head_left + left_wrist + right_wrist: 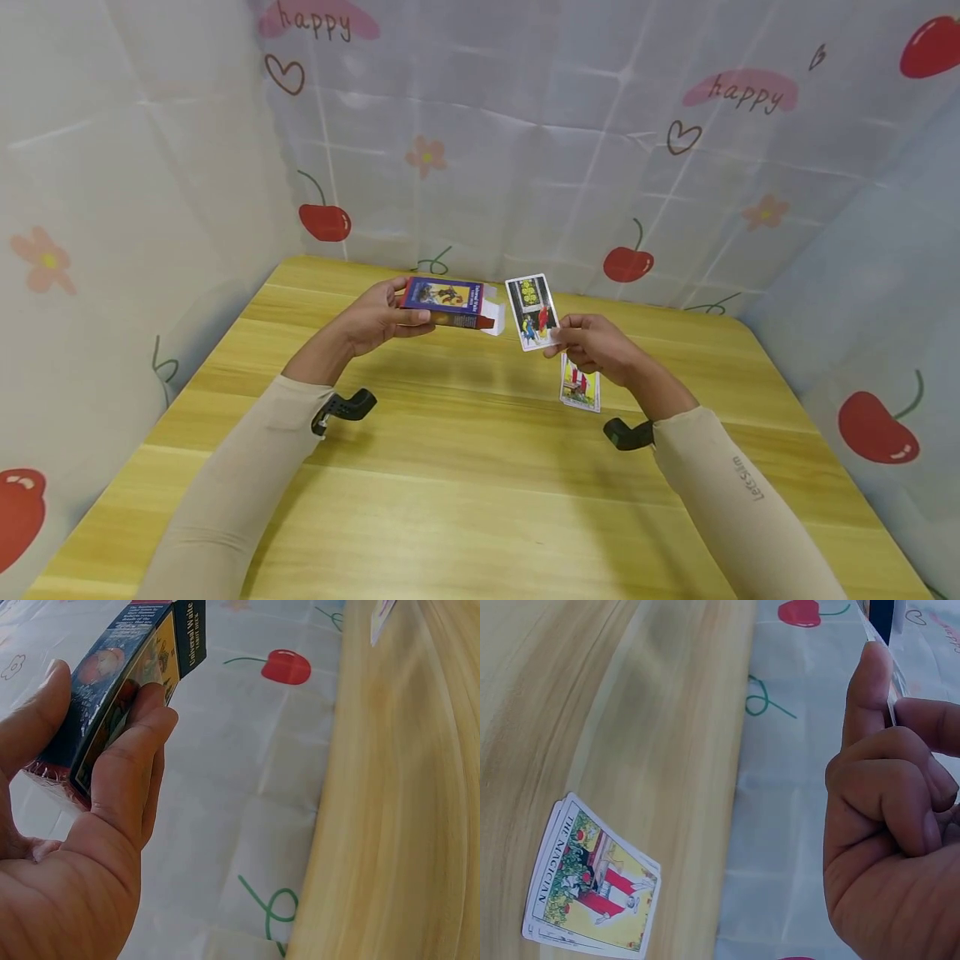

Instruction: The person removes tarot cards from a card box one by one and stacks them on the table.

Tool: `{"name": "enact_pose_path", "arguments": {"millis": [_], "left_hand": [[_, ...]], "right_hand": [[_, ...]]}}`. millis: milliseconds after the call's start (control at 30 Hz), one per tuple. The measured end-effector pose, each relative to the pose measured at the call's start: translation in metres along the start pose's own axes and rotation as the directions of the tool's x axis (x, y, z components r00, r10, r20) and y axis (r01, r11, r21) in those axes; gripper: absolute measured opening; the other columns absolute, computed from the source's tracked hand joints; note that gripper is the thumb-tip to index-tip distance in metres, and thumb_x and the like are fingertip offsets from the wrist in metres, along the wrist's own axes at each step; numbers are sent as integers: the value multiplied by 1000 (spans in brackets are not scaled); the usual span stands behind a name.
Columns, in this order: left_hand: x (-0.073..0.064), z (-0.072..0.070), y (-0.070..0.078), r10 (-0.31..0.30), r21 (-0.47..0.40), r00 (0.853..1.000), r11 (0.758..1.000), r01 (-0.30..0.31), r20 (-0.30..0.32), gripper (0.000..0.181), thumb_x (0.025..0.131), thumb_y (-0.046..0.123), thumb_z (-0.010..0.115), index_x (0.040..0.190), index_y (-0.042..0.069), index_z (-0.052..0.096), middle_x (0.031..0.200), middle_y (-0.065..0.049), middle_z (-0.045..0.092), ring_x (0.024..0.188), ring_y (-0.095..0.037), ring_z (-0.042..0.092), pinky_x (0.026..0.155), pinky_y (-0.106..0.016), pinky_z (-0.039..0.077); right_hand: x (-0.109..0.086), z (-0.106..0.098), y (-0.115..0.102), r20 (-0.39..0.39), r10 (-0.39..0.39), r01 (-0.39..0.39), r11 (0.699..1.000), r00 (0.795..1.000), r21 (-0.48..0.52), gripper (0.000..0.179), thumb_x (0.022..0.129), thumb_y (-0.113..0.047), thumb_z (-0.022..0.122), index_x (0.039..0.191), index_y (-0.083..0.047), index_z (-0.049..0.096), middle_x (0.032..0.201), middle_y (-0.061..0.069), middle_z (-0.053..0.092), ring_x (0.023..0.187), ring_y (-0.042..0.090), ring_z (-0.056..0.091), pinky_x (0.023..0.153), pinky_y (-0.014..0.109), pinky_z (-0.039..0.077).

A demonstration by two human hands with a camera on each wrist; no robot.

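In the head view my left hand (377, 319) grips a blue and red tarot card box (444, 296) above the far part of the table. The box's white end flap (492, 312) sticks out open towards the right. My right hand (597, 344) pinches a tarot card (533, 312) by its lower right corner, its picture side facing me, just right of the flap and apart from it. Below that hand a small stack of cards (592, 885) lies on the table, with "The Magician" on top. The right wrist view shows the held card nearly edge-on between thumb and finger.
A light wood table (450, 500) spreads beneath both arms. White curtains with cherry prints (325, 222) hang close behind its far edge and along both sides. Black wrist camera mounts (352, 406) jut inward from both beige sleeves.
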State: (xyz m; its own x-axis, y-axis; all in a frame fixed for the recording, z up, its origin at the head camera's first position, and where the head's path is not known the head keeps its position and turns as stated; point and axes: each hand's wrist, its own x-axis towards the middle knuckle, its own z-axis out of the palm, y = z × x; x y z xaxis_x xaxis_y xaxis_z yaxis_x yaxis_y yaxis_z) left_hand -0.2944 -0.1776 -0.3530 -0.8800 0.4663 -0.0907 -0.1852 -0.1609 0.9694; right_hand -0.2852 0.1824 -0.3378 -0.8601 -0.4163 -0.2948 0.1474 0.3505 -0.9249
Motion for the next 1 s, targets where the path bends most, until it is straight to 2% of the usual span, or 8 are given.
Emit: {"name": "enact_pose_path", "arguments": {"millis": [333, 400, 567, 733, 867, 967, 1000], "left_hand": [[1, -1, -1, 6, 1, 1000, 1000, -6, 7, 71, 94, -3, 61, 153, 8, 23, 124, -11, 55, 105, -17, 66, 92, -35, 60], [1, -1, 0, 7, 3, 1000, 1000, -7, 9, 72, 94, -2, 61, 154, 8, 23, 124, -11, 55, 105, -17, 66, 92, -35, 60], [0, -1, 0, 7, 3, 1000, 1000, -7, 17, 73, 93, -2, 62, 154, 8, 23, 124, -11, 56, 105, -18, 67, 92, -35, 60], [0, -1, -1, -1, 4, 1000, 1000, 1, 12, 74, 93, -1, 63, 153, 9, 23, 125, -12, 56, 105, -18, 67, 99, -42, 54], [0, -1, -1, -2, 7, 1000, 1000, 2, 12, 74, 93, -1, 63, 153, 9, 23, 126, -12, 55, 106, -18, 66, 101, -44, 52], [0, -1, -1, 1, 9, 1000, 1000, -1, 11, 74, 93, -2, 63, 153, 8, 23, 125, -12, 55, 105, -18, 67, 95, -39, 58], [0, -1, -1, 2, 8, 1000, 1000, -3, 12, 74, 93, -2, 63, 153, 8, 23, 125, -12, 56, 105, -19, 67, 93, -37, 59]], "right_hand": [[-1, -2, 11, -26, 15, -17, 999, 1000, -52, 20, 104, -21, 49, 96, -3, 49, 91, -2, 75, 46, 8, 21, 42, 20, 19], [-1, -3, 13, -45, 19, -22, 998, 999, -67, 22, 103, -22, 51, 99, -1, 52, 87, -2, 70, 48, 9, 23, 43, 20, 20], [-2, -7, 20, -97, 24, -36, 993, 995, -115, 29, 101, -26, 56, 104, 3, 57, 68, -2, 42, 50, 10, 25, 45, 22, 23], [-1, -11, 29, -114, 24, -39, 990, 993, -135, 29, 100, -28, 59, 104, 0, 61, 61, -4, 40, 49, 10, 24, 44, 23, 23], [-1, -12, 32, -125, 20, -39, 988, 992, -152, 33, 98, -30, 61, 111, 0, 63, 73, 0, 60, 48, 10, 24, 44, 23, 23], [-2, -12, 35, -138, 27, -48, 986, 990, -157, 35, 97, -30, 64, 115, 0, 62, 86, 0, 70, 46, 10, 22, 43, 24, 23], [-2, -12, 35, -144, 35, -57, 986, 989, -155, 35, 96, -30, 65, 115, 0, 62, 83, 0, 70, 45, 10, 22, 43, 25, 22]]}}
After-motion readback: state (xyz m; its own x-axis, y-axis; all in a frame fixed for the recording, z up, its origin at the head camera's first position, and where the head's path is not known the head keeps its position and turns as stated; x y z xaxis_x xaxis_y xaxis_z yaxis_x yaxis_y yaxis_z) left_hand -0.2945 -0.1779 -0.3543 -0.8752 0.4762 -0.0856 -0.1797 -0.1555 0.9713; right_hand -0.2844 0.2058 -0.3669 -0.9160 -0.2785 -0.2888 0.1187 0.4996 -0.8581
